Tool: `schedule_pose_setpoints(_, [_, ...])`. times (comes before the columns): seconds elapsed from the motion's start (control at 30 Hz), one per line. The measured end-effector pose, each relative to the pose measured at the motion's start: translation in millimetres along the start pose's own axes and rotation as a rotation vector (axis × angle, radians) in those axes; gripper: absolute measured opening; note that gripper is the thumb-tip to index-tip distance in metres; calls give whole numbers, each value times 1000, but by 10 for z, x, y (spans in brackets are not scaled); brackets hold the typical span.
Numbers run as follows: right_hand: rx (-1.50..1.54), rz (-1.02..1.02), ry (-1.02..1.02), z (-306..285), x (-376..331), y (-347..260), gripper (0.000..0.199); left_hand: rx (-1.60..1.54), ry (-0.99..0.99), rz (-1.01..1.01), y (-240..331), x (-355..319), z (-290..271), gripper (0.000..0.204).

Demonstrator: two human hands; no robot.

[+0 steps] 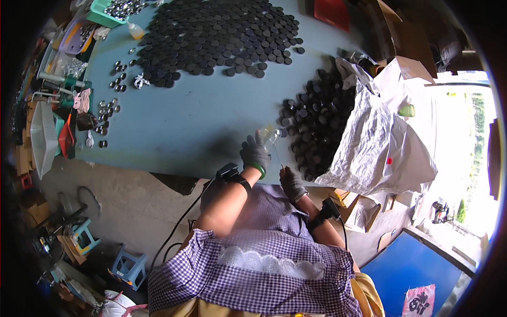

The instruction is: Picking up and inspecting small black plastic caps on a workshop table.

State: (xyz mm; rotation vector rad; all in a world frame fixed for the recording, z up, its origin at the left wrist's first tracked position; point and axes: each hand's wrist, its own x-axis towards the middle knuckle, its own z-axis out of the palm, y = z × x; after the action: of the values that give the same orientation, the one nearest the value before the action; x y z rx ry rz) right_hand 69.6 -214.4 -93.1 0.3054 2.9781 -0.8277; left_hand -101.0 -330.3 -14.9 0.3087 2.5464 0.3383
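Note:
My left hand (pixel 255 152), in a grey glove, is over the front of the blue-grey table (pixel 185 116). Its fingers are closed at the side of a clear plastic bottle (pixel 268 138) with a yellowish tint, partly blurred. Close by on the right, my right hand (pixel 292 184), also gloved, is at the table's front edge with its fingers curled. A small pale tip shows at its fingers; I cannot make out what it is. Beside both hands lies a heap of black round caps (pixel 317 121), with one cap (pixel 283 132) next to the bottle.
Many black discs (pixel 211 37) lie flat across the far table. A white sack (pixel 364 137) borders the heap on the right. Small shiny pieces (pixel 108 108), a squeeze bottle (pixel 135 31) and a green basket (pixel 108 13) are at left. A blue stool (pixel 128 267) stands on the floor.

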Motion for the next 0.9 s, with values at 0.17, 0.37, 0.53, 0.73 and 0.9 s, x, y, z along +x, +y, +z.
schedule_pose_setpoints(0.17, [348, 442, -142, -669, 234, -706, 25, -47, -25, -10, 3, -64, 16, 94])
schedule_pose_setpoints(0.37, [271, 401, -96, -428, 94, -498, 22, -41, -15, -8, 23, -70, 30, 94])
schedule_pose_setpoints(0.53, [232, 404, -43, -231, 56, -355, 22, -20, -4, -6, 34, -70, 26, 93])
schedule_pose_setpoints(0.73, [379, 476, -92, -303, 100, -417, 27, -3, -25, -9, 25, -51, 32, 94])
schedule_pose_setpoints(0.9, [391, 451, -73, -261, 86, -347, 33, -1, -41, -8, 35, -41, 23, 95])
